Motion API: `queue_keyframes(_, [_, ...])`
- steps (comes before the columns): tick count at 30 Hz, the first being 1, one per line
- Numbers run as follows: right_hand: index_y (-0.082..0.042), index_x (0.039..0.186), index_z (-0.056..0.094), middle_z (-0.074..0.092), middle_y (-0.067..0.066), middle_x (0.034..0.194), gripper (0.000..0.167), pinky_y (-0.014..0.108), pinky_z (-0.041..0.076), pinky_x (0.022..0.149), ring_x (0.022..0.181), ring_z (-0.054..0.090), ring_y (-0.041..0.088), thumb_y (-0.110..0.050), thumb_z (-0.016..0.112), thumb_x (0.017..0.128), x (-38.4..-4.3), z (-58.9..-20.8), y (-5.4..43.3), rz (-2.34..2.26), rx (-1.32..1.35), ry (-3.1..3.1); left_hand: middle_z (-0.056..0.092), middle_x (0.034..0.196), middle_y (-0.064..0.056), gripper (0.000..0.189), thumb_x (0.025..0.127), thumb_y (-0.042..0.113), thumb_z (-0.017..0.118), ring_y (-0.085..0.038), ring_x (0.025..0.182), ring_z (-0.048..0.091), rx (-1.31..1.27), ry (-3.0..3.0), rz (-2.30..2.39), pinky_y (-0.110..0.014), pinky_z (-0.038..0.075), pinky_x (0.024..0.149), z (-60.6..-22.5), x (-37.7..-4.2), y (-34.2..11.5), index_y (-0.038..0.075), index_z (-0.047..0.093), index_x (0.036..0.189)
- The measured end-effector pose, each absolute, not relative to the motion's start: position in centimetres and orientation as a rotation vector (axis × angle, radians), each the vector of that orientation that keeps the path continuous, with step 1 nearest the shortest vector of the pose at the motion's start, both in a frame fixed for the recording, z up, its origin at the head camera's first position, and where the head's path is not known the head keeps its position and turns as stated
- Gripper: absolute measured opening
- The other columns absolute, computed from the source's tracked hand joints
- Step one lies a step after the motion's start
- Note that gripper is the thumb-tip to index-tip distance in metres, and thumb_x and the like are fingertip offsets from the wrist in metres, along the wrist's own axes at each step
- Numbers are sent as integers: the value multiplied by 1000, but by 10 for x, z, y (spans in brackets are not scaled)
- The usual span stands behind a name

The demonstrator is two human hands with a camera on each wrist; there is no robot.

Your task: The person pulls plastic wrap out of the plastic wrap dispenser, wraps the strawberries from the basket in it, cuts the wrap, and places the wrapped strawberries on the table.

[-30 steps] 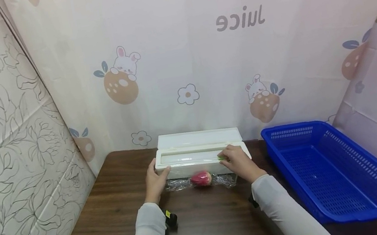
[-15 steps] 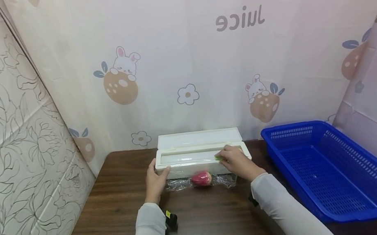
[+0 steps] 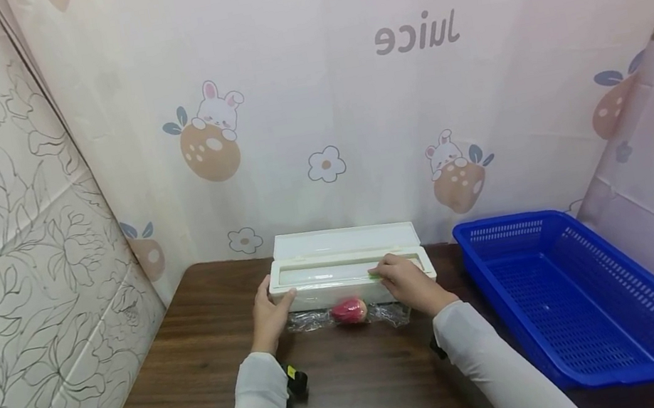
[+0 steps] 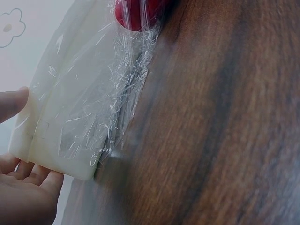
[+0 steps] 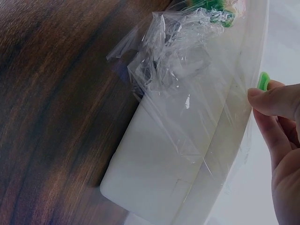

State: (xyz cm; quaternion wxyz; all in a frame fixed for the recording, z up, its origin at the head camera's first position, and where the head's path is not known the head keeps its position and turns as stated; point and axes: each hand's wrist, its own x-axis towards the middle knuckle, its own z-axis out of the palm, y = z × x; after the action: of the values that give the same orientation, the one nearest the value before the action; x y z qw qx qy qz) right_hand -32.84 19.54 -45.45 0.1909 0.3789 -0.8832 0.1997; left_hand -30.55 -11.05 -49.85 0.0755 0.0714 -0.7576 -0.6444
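A white cling film dispenser (image 3: 323, 297) lies across the back of the table, its lid (image 3: 346, 240) tipped back. My left hand (image 3: 267, 322) grips its left end, thumb on the upper edge and fingers against the end wall, as the left wrist view shows. Between thumb and forefinger, my right hand (image 3: 410, 282) pinches a small green cutter slider (image 5: 264, 81) at the dispenser's top edge, right of the middle. Clear cling film (image 5: 178, 61) runs down over the front face. In front lies a red, fruit-like item (image 3: 349, 311) with a pale end, film gathered on both sides.
A blue plastic basket (image 3: 548, 322) with slotted walls stands at the right of the brown wooden table (image 3: 370, 384). Behind the dispenser hangs a printed curtain (image 3: 312, 112). A wrist camera (image 3: 297, 381) shows beside the left sleeve.
My right hand has slid a short way left along the dispenser's top edge with the green cutter slider. My left hand, the dispenser and the red item stay about where they were.
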Motion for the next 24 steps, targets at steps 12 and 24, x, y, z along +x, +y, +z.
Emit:
queue_keyframes(12, [4,115,73,64,11,97,30,37,55,74,86,63,23,11,71,85,-328,-453,194,578,1064,-2509,29,157,-24,78,95,20,70,-41,143,30,233,-2280,-1916,-57,25,116,-498,-306,-110,1,26,156])
queue_keyframes(24, [2,106,74,60,10,90,32,37,54,70,78,58,21,-15,85,82,-318,-450,170,579,685,-2631,31,156,-24,78,94,21,71,-41,142,33,254,-2267,-1915,-56,27,115,-501,-308,-109,2,27,156])
